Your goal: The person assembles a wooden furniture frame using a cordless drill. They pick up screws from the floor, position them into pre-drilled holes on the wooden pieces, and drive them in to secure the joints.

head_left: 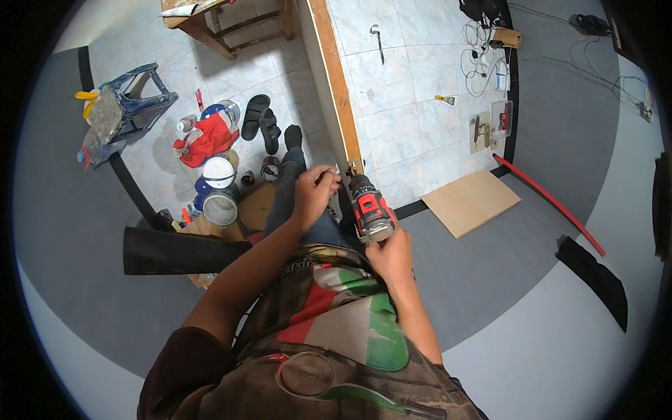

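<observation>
My right hand is wrapped round the handle of a red and black cordless drill. The drill's chuck points away from me, at the end of a door's wooden edge. Small metal hardware shows on that edge, right by the drill's tip; its exact kind is too small to tell. Just left of the door edge, my left hand is closed in a pinch. Whatever its fingers hold, if anything, is too small to make out. My leg stretches along the door's left side.
Left of the door are black sandals, paint cans, a red cloth and a stained stool. To the right lie a wooden board, a scraper, a hooked metal tool, cables and a red strip.
</observation>
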A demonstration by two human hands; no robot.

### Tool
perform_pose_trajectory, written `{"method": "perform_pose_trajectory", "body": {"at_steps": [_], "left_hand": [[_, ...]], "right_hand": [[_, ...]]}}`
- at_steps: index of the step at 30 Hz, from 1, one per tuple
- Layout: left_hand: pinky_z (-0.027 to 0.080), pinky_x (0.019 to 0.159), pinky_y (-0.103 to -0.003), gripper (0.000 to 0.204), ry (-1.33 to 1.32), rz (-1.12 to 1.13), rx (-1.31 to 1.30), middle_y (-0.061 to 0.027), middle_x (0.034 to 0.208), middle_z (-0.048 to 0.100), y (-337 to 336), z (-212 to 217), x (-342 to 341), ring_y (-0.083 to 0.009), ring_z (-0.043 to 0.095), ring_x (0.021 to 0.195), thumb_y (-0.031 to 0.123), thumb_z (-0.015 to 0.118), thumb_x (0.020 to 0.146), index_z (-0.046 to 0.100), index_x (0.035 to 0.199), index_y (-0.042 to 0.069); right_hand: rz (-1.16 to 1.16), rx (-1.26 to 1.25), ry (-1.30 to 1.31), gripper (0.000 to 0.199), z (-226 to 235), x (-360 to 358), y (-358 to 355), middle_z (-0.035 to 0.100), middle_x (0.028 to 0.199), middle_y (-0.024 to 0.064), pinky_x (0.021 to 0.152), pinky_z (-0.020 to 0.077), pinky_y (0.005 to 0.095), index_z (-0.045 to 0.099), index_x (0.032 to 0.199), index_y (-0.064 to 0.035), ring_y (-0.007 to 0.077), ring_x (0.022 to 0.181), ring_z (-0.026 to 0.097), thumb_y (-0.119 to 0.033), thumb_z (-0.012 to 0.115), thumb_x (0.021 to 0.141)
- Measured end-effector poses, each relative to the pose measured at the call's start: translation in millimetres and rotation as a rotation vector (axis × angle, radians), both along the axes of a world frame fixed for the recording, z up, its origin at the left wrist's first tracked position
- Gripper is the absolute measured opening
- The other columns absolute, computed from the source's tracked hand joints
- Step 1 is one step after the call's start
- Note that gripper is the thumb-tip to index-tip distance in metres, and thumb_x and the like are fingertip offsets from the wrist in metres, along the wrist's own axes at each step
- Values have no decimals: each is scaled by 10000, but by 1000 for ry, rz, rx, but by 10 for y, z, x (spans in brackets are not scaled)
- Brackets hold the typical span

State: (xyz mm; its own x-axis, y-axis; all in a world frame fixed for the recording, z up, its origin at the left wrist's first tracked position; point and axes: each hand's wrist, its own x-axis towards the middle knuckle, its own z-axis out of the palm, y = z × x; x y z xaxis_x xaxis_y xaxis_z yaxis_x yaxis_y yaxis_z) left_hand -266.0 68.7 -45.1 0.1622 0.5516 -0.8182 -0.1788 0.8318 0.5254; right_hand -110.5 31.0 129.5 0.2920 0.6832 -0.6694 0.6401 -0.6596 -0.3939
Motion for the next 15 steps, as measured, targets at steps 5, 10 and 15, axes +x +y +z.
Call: {"method": "perform_pose_trajectory", "body": {"at_steps": [5, 10, 15], "left_hand": [[554, 692, -262, 227, 165, 33, 524, -85, 986, 734, 605, 130, 92, -100, 686, 794, 98, 713, 999, 726, 1211, 20], [558, 674, -277, 400, 211, -170, 600, -59, 974, 675, 743, 140, 122, -120, 671, 774, 84, 781, 933, 686, 1322, 82], [559, 646, -295, 823, 321, -240, 630, -65, 1013, 644, 763, 4, 221, -149, 656, 766, 112, 872, 831, 490, 1558, 160]], "right_hand": [[-19, -50, -21, 658, -44, -16, 78, 685, 774, 299, 729, 569, 492, 579, 1390, 48, 464, 771, 724, -23, 672, 742], [-41, -43, -37, 673, -91, -48, 34, 688, 780, 297, 747, 567, 507, 576, 1394, 44, 483, 787, 716, -13, 664, 729], [-55, -88, -56, 686, -62, -42, 75, 681, 774, 301, 751, 564, 524, 570, 1403, 46, 491, 786, 711, -3, 654, 723]]}}
